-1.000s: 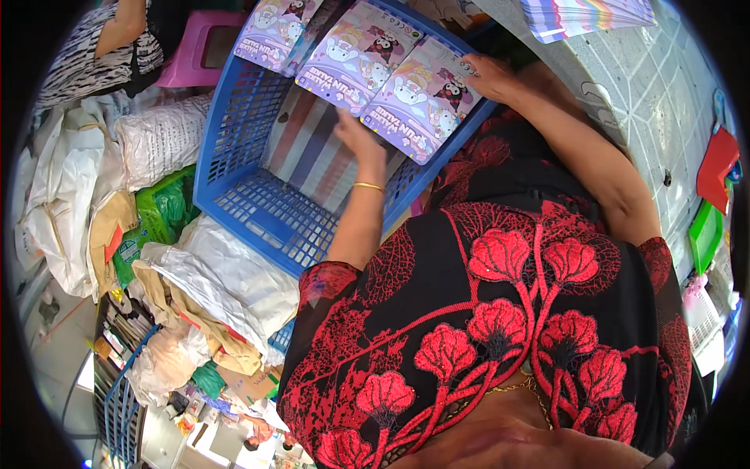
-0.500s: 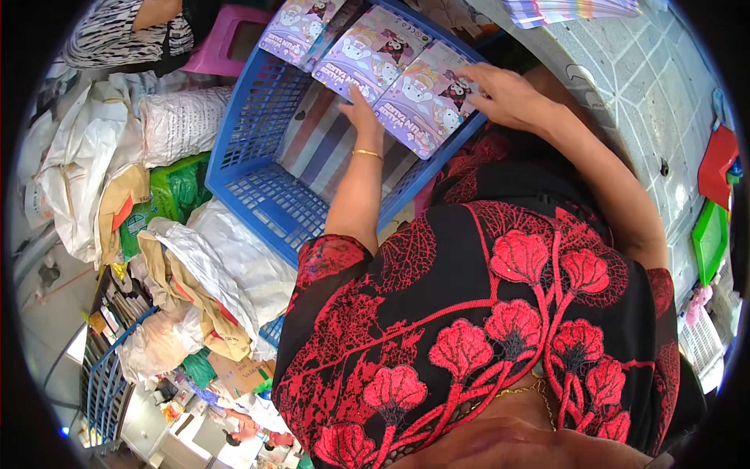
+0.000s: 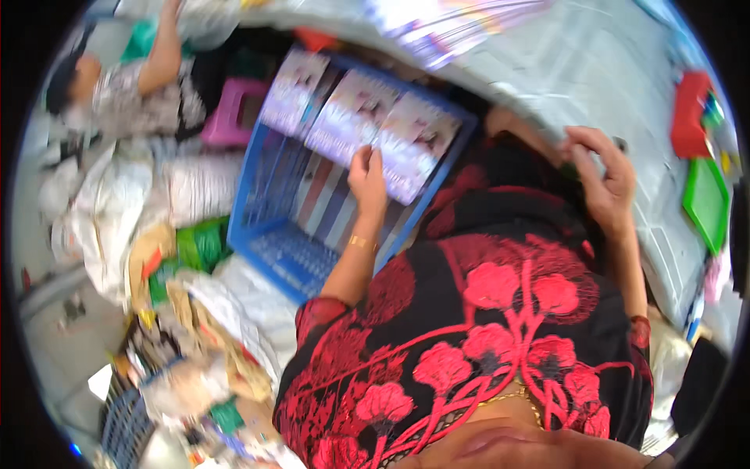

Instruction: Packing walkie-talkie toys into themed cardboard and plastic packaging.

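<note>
A blue plastic basket [image 3: 248, 195] stands tilted in front of me. Several lilac picture boxes lie side by side along its far part: a left box [image 3: 295, 92], a middle box [image 3: 344, 129] and a right box [image 3: 418, 144]. My left hand [image 3: 367, 184], with a gold bracelet, is over the basket at the boxes' near edge. Its fingers are drawn together, and blur hides what is in them. To the right, my right hand [image 3: 609, 176] hovers by the edge of the pale table, fingers loosely bent and apart from the thumb, with nothing visible in them.
A glossy stack of printed sheets [image 3: 453, 27] rests on the pale table [image 3: 539, 70]. At its right are a red item [image 3: 691, 117] and a green tray [image 3: 707, 207]. White sacks [image 3: 117, 227] crowd the left. Near a pink stool [image 3: 234, 113] is another person [image 3: 129, 94].
My right hand has left the right-hand box and moved right to the table edge. My left hand stays by the boxes, its fingers drawn closer together. The view has shifted, bringing another person in.
</note>
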Demonstrator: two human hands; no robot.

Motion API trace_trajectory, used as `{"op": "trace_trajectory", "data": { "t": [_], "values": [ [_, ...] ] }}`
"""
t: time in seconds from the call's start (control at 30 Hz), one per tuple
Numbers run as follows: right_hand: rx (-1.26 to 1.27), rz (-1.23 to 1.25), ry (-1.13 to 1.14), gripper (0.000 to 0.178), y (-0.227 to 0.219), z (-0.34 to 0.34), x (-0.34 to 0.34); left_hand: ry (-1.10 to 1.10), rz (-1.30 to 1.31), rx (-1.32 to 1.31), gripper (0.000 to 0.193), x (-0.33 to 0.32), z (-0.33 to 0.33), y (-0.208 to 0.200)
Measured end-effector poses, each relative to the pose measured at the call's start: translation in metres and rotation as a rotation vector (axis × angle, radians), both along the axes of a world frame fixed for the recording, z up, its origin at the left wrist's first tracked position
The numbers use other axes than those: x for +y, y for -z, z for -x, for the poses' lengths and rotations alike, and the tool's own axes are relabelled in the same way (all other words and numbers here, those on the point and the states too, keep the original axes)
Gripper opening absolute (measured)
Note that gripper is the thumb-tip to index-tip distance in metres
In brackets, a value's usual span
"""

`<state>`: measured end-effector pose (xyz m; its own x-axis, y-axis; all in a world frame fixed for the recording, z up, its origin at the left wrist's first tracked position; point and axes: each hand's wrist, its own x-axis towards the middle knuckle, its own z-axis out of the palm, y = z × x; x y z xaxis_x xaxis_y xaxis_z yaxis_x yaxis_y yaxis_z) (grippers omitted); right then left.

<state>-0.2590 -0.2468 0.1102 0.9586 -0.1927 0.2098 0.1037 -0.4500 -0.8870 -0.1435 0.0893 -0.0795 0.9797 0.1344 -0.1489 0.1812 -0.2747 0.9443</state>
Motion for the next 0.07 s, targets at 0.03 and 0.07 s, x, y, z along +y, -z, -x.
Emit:
{"op": "trace_trajectory", "data": {
  "t": [0.03, 0.07],
  "values": [
    [-0.034, 0.109, 0.049, 0.02, 0.003, 0.003, -0.006, 0.191, -0.052, -0.116, 0.03, -0.006, -0.004, -0.014],
    [-0.056, 0.142, 0.096, 0.02, -0.005, 0.009, -0.016, 0.234, -0.018, -0.145, 0.03, -0.029, -0.017, -0.015]
  ]
}}
